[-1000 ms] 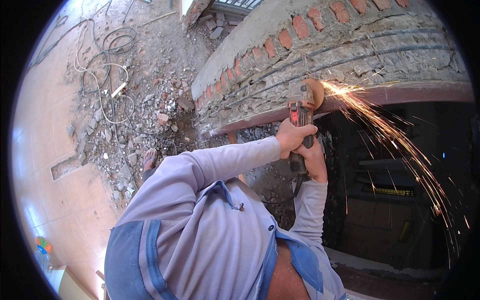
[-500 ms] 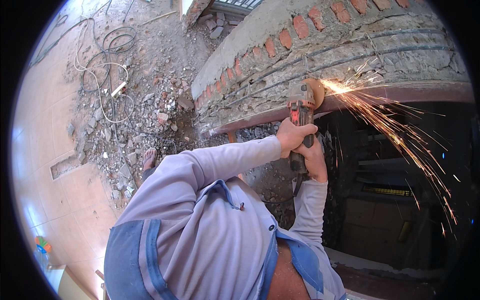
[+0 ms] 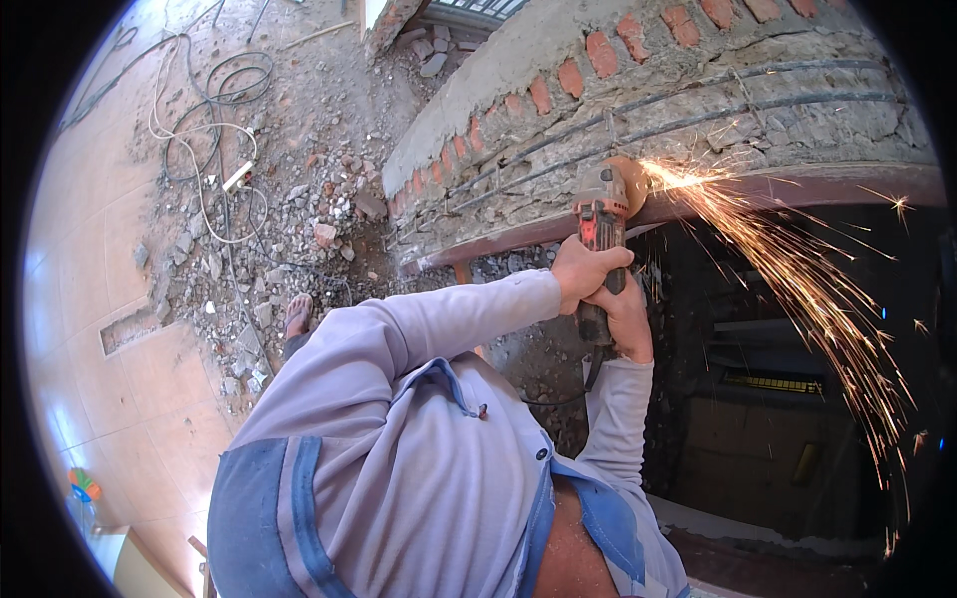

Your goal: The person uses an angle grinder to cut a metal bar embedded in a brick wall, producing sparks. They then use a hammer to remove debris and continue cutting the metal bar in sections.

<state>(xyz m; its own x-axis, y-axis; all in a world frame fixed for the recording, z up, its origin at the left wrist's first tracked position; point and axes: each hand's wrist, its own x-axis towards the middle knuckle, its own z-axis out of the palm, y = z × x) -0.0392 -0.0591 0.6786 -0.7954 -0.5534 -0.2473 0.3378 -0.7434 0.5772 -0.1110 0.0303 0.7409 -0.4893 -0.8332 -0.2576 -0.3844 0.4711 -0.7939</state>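
Both my hands grip an orange-and-black angle grinder (image 3: pixel 602 227). My left hand (image 3: pixel 583 273) is closed around its body, behind the head. Just below, my right hand (image 3: pixel 630 321) wraps the black rear handle. The spinning disc (image 3: pixel 629 183) meets the wall at the lower bars and the dark red frame edge (image 3: pixel 788 187); the exact contact point is lost in glare. Bright sparks (image 3: pixel 788 269) spray from there to the right and downward. Two long steel bars (image 3: pixel 688 125) run along the broken concrete above the frame.
Exposed bricks (image 3: pixel 601 54) line the rough wall (image 3: pixel 518 80). Rubble (image 3: pixel 289 219) covers the floor at left, with looped cables (image 3: pixel 204 120) and a white power strip (image 3: pixel 237 176) on it. A dark opening (image 3: pixel 768 399) lies to the right. My foot (image 3: pixel 298 314) rests among debris.
The spark stream has grown denser and fans farther to the right and downward. My hands and the grinder hold almost the same place.
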